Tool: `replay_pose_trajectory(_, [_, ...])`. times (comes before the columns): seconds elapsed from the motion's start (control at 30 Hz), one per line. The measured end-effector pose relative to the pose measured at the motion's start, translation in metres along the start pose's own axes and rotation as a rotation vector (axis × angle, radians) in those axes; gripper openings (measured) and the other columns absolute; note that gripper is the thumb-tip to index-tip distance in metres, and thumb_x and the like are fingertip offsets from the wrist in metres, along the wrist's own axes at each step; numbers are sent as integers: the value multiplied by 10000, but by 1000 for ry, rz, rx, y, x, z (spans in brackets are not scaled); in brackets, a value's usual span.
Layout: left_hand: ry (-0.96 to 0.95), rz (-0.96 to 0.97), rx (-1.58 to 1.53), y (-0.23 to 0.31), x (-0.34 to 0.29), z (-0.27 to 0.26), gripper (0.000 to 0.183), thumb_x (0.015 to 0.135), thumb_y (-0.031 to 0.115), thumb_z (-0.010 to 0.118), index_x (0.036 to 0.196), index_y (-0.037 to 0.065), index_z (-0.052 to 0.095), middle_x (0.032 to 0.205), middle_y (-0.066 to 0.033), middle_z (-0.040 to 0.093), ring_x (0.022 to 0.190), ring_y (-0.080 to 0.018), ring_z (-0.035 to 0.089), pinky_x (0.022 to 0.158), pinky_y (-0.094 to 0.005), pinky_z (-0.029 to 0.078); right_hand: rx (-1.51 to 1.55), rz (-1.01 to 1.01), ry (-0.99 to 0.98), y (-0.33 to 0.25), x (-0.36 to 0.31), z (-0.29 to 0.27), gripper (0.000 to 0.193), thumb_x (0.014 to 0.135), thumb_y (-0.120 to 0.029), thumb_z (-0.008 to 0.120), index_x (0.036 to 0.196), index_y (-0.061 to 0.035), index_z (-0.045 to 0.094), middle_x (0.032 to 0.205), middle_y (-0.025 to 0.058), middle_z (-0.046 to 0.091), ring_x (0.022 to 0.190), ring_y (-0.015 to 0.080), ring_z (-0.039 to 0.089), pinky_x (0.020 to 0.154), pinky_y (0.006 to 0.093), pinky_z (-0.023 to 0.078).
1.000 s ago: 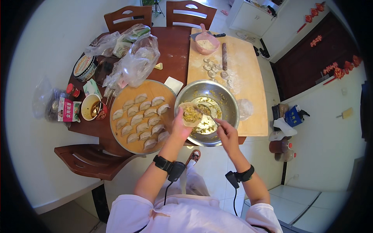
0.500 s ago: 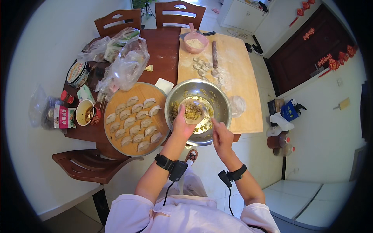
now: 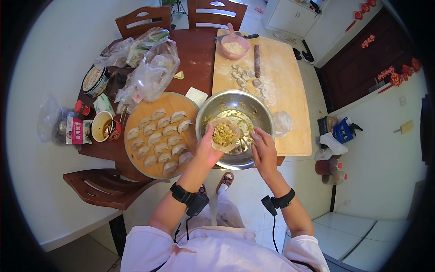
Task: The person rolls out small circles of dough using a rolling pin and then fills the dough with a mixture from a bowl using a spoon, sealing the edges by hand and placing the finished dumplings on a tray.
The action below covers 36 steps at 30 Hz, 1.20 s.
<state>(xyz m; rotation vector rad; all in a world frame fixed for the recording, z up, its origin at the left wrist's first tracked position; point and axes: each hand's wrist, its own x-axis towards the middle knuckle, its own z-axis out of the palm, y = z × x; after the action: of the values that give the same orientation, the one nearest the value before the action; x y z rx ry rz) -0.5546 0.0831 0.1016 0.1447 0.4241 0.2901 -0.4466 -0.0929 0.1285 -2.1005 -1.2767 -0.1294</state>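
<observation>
My left hand cups a round dumpling wrapper from below, a heap of yellow-green filling at its middle. It is held over the near left part of a large steel mixing bowl, whose walls carry bits of filling. Curled fingers of my right hand grip a thin metal utensil at the bowl's near right side; its tip is hard to make out. Left of the bowl, several folded dumplings lie in rows on a round wooden board.
A floured wooden board bears dough pieces, a rolling pin, a pink flour scoop and a dough lump. Plastic bags, a tin and a paper cup crowd the table's left. A chair stands near left.
My right hand has risen slightly and moved right, and the utensil shows more. The wrapper's filling faces up more openly. The whole view has shifted a little.
</observation>
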Motion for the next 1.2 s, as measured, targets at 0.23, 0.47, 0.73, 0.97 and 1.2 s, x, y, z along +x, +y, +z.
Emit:
replay_pose_trajectory(0.23, [-85, -138, 39, -5, -23, 27, 488, 1058, 389, 364, 1433, 79, 397, 1438, -142, 475, 1328, -291, 467, 1108, -498, 382, -2, -468, -22, -27, 28, -42, 504, 762, -41, 713, 1250, -114, 610, 1380, 106, 551, 1180, 290, 566, 1004, 447, 427])
replay_pose_trajectory(0.47, [-37, -266, 22, -11, -32, 40, 444, 1066, 340, 353, 1412, 69, 415, 1397, -138, 507, 1280, -272, 511, 1076, -466, 421, 14, -636, -65, -24, 33, -53, 94, 822, -147, 638, 907, -120, 667, 1361, 88, 587, 1180, 238, 595, 1016, 440, 424])
replay_pose_trajectory(0.73, [-202, -240, 123, -18, -37, 37, 381, 1065, 276, 377, 1377, 70, 451, 1350, -95, 533, 1240, -237, 532, 1058, -425, 439, 269, -455, -215, -33, 48, -57, 141, 809, -145, 702, 922, -83, 645, 1306, 111, 586, 1139, 307, 581, 957, 451, 433])
replay_pose_trajectory(0.97, [-232, -264, 72, -14, -40, 44, 400, 1062, 320, 396, 1360, 63, 463, 1321, -90, 547, 1216, -225, 546, 1036, -405, 461, 296, -480, -214, -35, 44, -62, 199, 790, -157, 732, 939, -59, 642, 1302, 114, 589, 1116, 317, 583, 950, 458, 431])
replay_pose_trajectory(1.2, [-152, -189, 310, -14, -53, 51, 415, 1065, 298, 404, 1395, 49, 433, 1320, -88, 546, 1198, -200, 556, 1001, -371, 478, 275, -543, -171, -39, 47, -64, 171, 779, -155, 739, 883, -47, 658, 1244, 110, 628, 1084, 306, 606, 932, 458, 445])
